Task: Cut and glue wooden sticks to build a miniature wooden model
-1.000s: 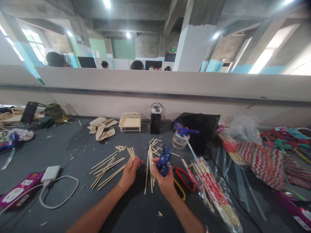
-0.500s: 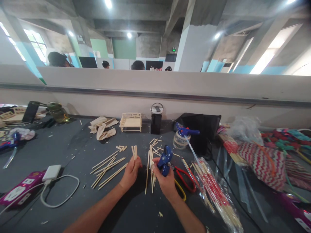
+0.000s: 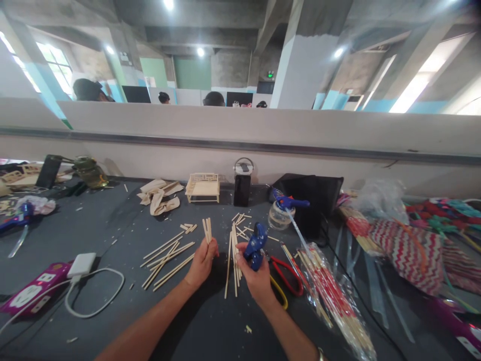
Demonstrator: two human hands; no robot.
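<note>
My left hand (image 3: 203,260) is closed around a small bundle of thin wooden sticks (image 3: 207,229), their upper ends standing above the fingers. A dark blue curved hand tool (image 3: 256,243) is in my right hand (image 3: 256,277); its exact kind is unclear. Between the hands, long wooden sticks (image 3: 228,273) lie on the dark table, with the right fingers close to them. More long sticks (image 3: 162,271) are spread left of my left hand, and short cut pieces (image 3: 189,228) lie beyond it.
A small wooden model bench (image 3: 203,188) stands at the back, beside a phone (image 3: 242,190). A blue glue gun (image 3: 288,202) rests on a jar (image 3: 280,219). Right of my hand lie a red-and-yellow-handled tool (image 3: 290,281) and bagged sticks (image 3: 336,291). A white cable (image 3: 122,281) loops at left.
The sticks in my left hand tilt slightly more to the left, and that hand has shifted a little left. My right hand keeps the blue tool in nearly the same place.
</note>
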